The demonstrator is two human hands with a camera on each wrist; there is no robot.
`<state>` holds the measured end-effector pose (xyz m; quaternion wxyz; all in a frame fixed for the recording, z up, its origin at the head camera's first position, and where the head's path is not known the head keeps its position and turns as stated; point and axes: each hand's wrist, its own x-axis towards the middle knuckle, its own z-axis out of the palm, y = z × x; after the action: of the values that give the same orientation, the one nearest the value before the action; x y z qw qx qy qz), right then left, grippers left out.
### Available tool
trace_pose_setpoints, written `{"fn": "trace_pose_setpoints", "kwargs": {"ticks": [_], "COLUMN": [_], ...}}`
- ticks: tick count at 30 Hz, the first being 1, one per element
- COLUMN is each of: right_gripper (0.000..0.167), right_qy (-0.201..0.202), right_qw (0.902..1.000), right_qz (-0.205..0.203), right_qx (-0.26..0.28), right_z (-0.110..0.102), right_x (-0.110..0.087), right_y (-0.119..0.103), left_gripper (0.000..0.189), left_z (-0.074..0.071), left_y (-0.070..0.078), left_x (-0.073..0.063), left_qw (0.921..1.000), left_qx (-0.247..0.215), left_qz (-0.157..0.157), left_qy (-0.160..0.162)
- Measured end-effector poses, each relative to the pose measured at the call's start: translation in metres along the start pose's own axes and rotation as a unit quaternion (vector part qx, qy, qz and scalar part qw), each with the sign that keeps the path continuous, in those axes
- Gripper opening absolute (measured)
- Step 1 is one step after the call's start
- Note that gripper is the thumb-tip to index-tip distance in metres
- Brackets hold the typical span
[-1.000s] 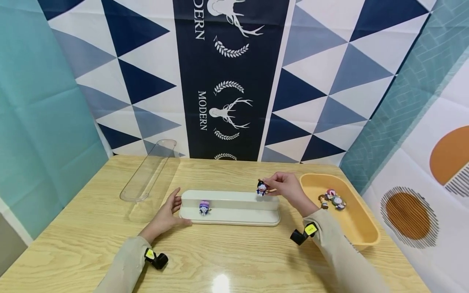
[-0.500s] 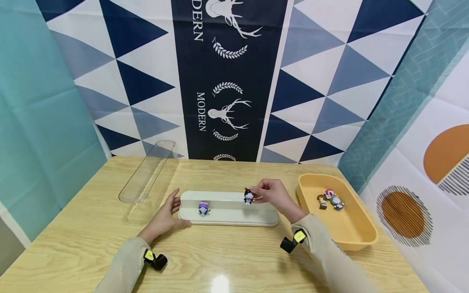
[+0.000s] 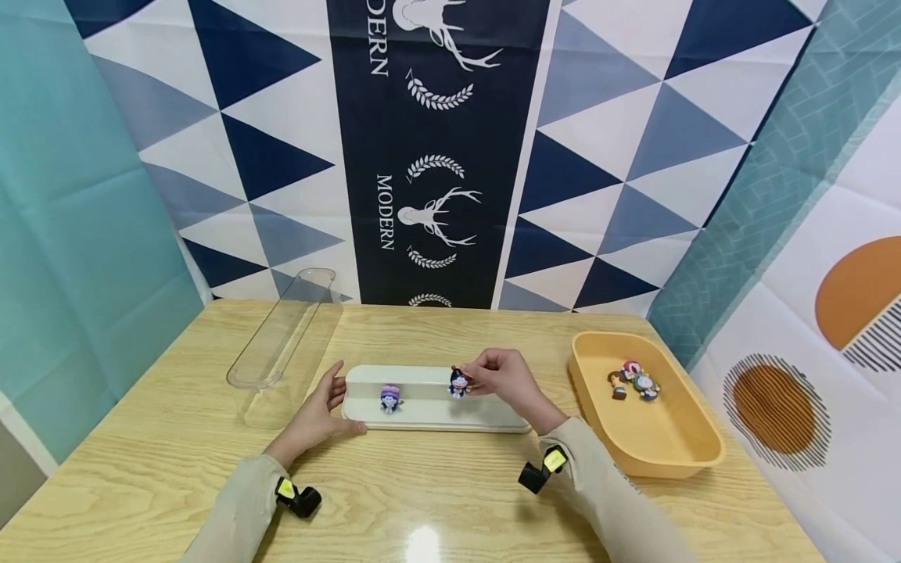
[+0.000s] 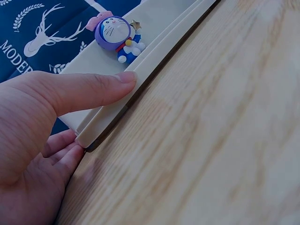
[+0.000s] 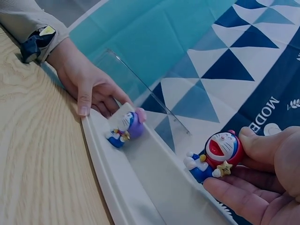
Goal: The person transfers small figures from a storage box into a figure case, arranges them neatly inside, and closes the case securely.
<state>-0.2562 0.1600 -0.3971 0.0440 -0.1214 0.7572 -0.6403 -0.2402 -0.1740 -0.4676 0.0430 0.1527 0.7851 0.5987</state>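
A long white two-step display base [image 3: 486, 416] lies on the wooden table. My left hand [image 3: 318, 416] grips its left end, with the thumb [image 4: 105, 89] on the front rim and the other fingers around the end. On the lower step, toward the left, stands a small cartoon cat figurine with a purple hood and pink top [image 4: 115, 35]. My right hand [image 3: 508, 383] pinches a second cat figurine [image 5: 220, 150] between thumb and fingers, over the middle of the base. This one has a red hood, a blue body and a gold star.
A yellow-orange bin [image 3: 655, 438] to the right contains several more figurines [image 3: 637, 379]. A clear plastic cover [image 3: 278, 344] lies at the back left. Patterned cloth [image 3: 436, 156] hangs behind the table's far edge.
My right hand has carried the red-hooded figurine leftward along the base and slightly lower, nearer the purple-hooded one. The left hand has stayed at the base's left end.
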Motion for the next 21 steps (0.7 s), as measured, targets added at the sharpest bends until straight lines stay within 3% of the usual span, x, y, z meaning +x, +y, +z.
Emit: {"fn": "trace_pose_setpoints", "kwargs": {"ticks": [11,21], "right_gripper": [0.014,0.015], "right_qy": [-0.003,-0.018], "right_qw": [0.9991,0.9988], "right_qz": [-0.032,-0.040], "right_qx": [-0.028,-0.021], "right_z": [0.021,0.035], "right_x": [-0.004,-0.001], "right_y": [0.000,0.011], "left_gripper": [0.120,0.120], "left_z": [0.001,0.001], "left_y": [0.001,0.001], "left_x": [-0.001,-0.001], "left_qw": [0.9999,1.0000], "left_qx": [0.009,0.000], "left_qz": [0.008,0.002], "left_qy": [0.003,-0.002]}}
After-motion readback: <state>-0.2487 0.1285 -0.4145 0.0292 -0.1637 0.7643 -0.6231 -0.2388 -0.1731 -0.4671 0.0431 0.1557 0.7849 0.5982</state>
